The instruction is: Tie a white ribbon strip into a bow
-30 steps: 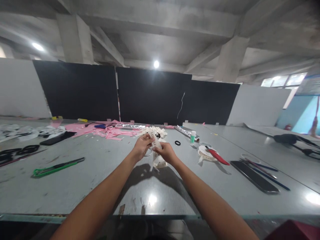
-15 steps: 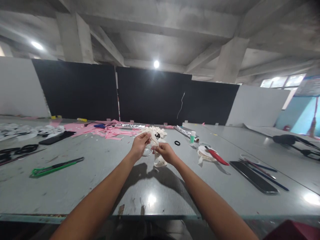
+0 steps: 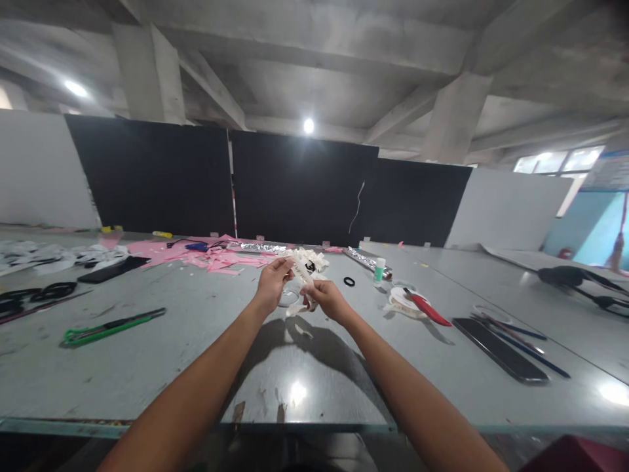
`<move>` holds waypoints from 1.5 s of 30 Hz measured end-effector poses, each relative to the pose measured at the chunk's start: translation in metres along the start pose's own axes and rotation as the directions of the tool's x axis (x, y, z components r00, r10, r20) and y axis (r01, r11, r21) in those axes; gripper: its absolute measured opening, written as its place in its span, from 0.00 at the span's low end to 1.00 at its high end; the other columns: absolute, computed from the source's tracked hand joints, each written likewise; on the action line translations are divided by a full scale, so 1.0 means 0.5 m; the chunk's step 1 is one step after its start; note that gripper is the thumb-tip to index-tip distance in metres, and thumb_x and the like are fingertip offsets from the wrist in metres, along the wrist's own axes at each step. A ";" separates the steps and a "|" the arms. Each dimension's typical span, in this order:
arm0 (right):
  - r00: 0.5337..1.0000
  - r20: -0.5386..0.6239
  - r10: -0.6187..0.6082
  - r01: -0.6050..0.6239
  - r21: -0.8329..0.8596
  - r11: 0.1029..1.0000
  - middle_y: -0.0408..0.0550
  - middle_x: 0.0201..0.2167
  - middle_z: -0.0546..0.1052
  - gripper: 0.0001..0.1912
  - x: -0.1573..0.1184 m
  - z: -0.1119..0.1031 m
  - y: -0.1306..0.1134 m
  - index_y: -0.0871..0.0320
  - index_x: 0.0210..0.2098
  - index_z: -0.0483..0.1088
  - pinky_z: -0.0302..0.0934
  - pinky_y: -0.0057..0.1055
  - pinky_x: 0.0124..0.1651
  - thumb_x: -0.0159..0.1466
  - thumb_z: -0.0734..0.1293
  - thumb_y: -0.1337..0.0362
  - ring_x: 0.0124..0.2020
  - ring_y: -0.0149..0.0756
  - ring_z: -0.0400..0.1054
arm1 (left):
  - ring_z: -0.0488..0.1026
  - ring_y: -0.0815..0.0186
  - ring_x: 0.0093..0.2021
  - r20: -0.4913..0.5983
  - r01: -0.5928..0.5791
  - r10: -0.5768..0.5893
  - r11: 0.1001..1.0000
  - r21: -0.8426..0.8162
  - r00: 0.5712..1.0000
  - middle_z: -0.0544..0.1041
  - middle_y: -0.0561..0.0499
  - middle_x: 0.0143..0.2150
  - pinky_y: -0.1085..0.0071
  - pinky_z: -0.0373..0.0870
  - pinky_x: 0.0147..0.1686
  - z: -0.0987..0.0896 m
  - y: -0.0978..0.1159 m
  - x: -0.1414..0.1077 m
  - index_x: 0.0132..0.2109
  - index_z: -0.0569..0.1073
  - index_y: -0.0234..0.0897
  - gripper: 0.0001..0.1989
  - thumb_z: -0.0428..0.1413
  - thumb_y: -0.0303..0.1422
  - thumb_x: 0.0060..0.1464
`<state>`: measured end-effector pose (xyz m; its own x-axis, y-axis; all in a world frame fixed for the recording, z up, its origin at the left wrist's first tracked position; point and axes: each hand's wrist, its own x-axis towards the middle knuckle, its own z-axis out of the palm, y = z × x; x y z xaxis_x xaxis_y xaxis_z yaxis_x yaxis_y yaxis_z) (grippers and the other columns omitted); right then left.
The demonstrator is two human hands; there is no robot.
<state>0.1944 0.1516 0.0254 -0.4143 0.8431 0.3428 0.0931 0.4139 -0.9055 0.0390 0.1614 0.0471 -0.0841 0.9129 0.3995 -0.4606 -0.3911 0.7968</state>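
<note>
An off-white ribbon (image 3: 300, 271) with printed lettering is stretched between my two hands above the table. My left hand (image 3: 271, 284) pinches its upper end between thumb and fingers. Lower down, my right hand (image 3: 328, 299) is closed on the same ribbon, and a loose curl of it hangs below those fingers. Just behind the hands lies a bunch of ruffled cream ribbon (image 3: 317, 257) with something small and black in it. A clear ring (image 3: 288, 296) shows on the table between my hands, partly covered.
To the right are a ribbon spool (image 3: 399, 303), a red-handled tool (image 3: 430, 310), a green-labelled bottle (image 3: 379, 270), a black ring (image 3: 348, 282) and a dark phone (image 3: 498, 349). A green cutter knife (image 3: 115, 326) lies left. Pink scraps (image 3: 221, 262) spread behind.
The ribbon between my hands has turned so its lettering shows. Its hanging part has swung up and left, closer under my right hand. Both hands stay nearly in place.
</note>
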 end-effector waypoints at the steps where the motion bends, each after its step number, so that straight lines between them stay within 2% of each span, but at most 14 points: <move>1: 1.000 -0.001 0.003 -0.003 0.007 1.000 0.43 0.18 0.69 0.23 0.000 0.001 0.000 0.62 0.28 0.70 0.56 0.25 0.21 0.55 0.64 0.45 0.16 0.28 0.60 | 0.65 0.76 0.24 -0.002 -0.004 0.004 1.000 0.001 1.000 0.71 0.56 0.25 0.78 0.63 0.28 0.000 0.000 0.000 0.31 0.73 0.34 0.15 0.65 0.39 0.40; 5: 1.000 -0.007 0.008 -0.008 -0.038 0.999 0.41 0.17 0.66 0.22 -0.001 0.000 0.000 0.62 0.29 0.70 0.51 0.24 0.21 0.56 0.63 0.47 0.17 0.27 0.57 | 0.66 0.75 0.25 -0.022 -0.020 0.020 1.000 0.010 1.000 0.73 0.55 0.27 0.77 0.63 0.28 -0.005 -0.004 0.002 0.32 0.73 0.34 0.15 0.65 0.40 0.41; 10: 0.999 -0.015 -0.039 0.035 -0.219 0.975 0.40 0.19 0.63 0.17 -0.008 0.000 -0.011 0.61 0.25 0.67 0.46 0.23 0.22 0.54 0.67 0.51 0.20 0.27 0.54 | 0.66 0.74 0.24 -0.091 -0.097 0.099 0.995 0.031 0.991 0.71 0.55 0.24 0.76 0.64 0.28 -0.014 -0.006 0.009 0.31 0.71 0.34 0.15 0.63 0.41 0.43; 15: 0.995 0.002 0.096 -0.092 -0.281 0.955 0.39 0.20 0.64 0.14 -0.016 0.004 -0.025 0.59 0.29 0.66 0.49 0.24 0.22 0.51 0.70 0.56 0.21 0.29 0.57 | 0.64 0.75 0.22 -0.228 -0.190 0.200 0.980 0.068 0.953 0.68 0.58 0.22 0.77 0.62 0.26 -0.030 0.005 0.025 0.28 0.69 0.35 0.16 0.63 0.41 0.42; 17: 0.998 0.008 0.059 -0.055 -0.276 0.959 0.41 0.23 0.68 0.15 -0.017 0.004 -0.025 0.59 0.32 0.67 0.52 0.24 0.24 0.51 0.71 0.58 0.24 0.31 0.60 | 0.64 0.75 0.22 -0.291 -0.219 0.231 0.973 0.071 0.929 0.69 0.58 0.23 0.77 0.63 0.26 -0.042 0.012 0.034 0.29 0.69 0.35 0.17 0.64 0.42 0.40; 20: 0.998 0.057 0.008 0.003 -0.196 0.981 0.43 0.29 0.71 0.22 -0.018 0.000 -0.021 0.59 0.45 0.66 0.56 0.24 0.27 0.52 0.71 0.60 0.28 0.32 0.63 | 0.66 0.75 0.23 -0.379 -0.241 0.246 0.969 0.060 0.892 0.70 0.57 0.25 0.76 0.64 0.28 -0.067 0.018 0.048 0.30 0.69 0.35 0.19 0.64 0.44 0.38; 22: 0.995 0.097 0.029 -0.018 -0.114 0.993 0.43 0.30 0.71 0.29 -0.019 -0.004 -0.020 0.57 0.53 0.61 0.57 0.23 0.24 0.53 0.70 0.60 0.26 0.31 0.64 | 0.67 0.74 0.23 -0.434 -0.235 0.236 0.970 0.057 0.870 0.70 0.57 0.25 0.76 0.65 0.28 -0.085 0.018 0.057 0.31 0.69 0.35 0.19 0.64 0.44 0.38; 24: 0.994 0.103 0.040 -0.034 -0.059 0.998 0.43 0.31 0.71 0.32 -0.019 -0.006 -0.020 0.53 0.56 0.57 0.57 0.22 0.20 0.54 0.70 0.60 0.23 0.29 0.64 | 0.67 0.75 0.23 -0.486 -0.226 0.221 0.973 0.050 0.845 0.70 0.57 0.25 0.76 0.65 0.27 -0.101 0.014 0.064 0.31 0.69 0.35 0.20 0.64 0.45 0.37; 27: 0.997 0.061 0.055 -0.052 -0.064 0.997 0.40 0.27 0.69 0.24 -0.018 -0.009 -0.019 0.56 0.48 0.64 0.57 0.23 0.15 0.54 0.70 0.57 0.19 0.28 0.62 | 0.66 0.75 0.23 -0.533 -0.240 0.225 0.970 0.041 0.815 0.69 0.57 0.24 0.77 0.65 0.26 -0.119 0.007 0.073 0.31 0.69 0.35 0.19 0.64 0.44 0.37; 30: 0.995 0.050 0.086 -0.080 -0.116 0.990 0.37 0.20 0.64 0.17 -0.014 -0.014 -0.013 0.60 0.38 0.69 0.60 0.25 0.17 0.53 0.71 0.56 0.17 0.26 0.59 | 0.67 0.75 0.23 -0.547 -0.253 0.225 0.967 0.025 0.806 0.70 0.56 0.25 0.76 0.66 0.26 -0.127 0.005 0.077 0.31 0.69 0.34 0.18 0.64 0.42 0.38; 34: 0.987 0.119 0.112 -0.094 -0.148 0.985 0.37 0.19 0.64 0.21 -0.012 -0.027 -0.001 0.60 0.42 0.72 0.60 0.25 0.22 0.51 0.72 0.57 0.19 0.27 0.62 | 0.68 0.74 0.25 -0.550 -0.258 0.215 0.966 0.000 0.807 0.71 0.56 0.26 0.77 0.67 0.27 -0.134 0.008 0.081 0.31 0.69 0.35 0.15 0.63 0.40 0.40; 38: 0.969 0.236 0.069 -0.015 -0.223 0.975 0.38 0.21 0.65 0.18 -0.016 -0.043 -0.008 0.60 0.39 0.74 0.53 0.24 0.25 0.51 0.73 0.59 0.22 0.26 0.59 | 0.67 0.75 0.23 -0.577 -0.243 0.200 0.970 0.002 0.792 0.69 0.56 0.26 0.77 0.67 0.25 -0.141 0.008 0.083 0.31 0.69 0.35 0.13 0.62 0.38 0.42; 42: 0.979 0.199 0.052 0.023 -0.358 0.933 0.36 0.20 0.60 0.15 -0.019 -0.050 -0.020 0.59 0.40 0.75 0.48 0.24 0.25 0.53 0.72 0.61 0.22 0.26 0.53 | 0.65 0.76 0.22 -0.583 -0.238 0.195 0.971 0.004 0.788 0.68 0.57 0.25 0.78 0.66 0.23 -0.142 0.007 0.083 0.31 0.69 0.34 0.12 0.62 0.37 0.44; 45: 0.987 0.161 -0.028 0.101 -0.464 0.880 0.38 0.25 0.64 0.19 -0.016 -0.050 -0.016 0.55 0.44 0.74 0.53 0.26 0.30 0.52 0.72 0.66 0.26 0.28 0.57 | 0.64 0.77 0.21 -0.594 -0.231 0.180 0.973 -0.009 0.784 0.68 0.58 0.25 0.78 0.66 0.22 -0.140 0.007 0.081 0.33 0.70 0.34 0.11 0.61 0.35 0.44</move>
<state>0.2198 0.1500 0.0363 -0.5571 0.7649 0.3234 0.4605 0.6086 -0.6462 -0.0282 0.2053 0.0345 -0.6740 0.7146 0.1874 -0.4370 -0.5901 0.6788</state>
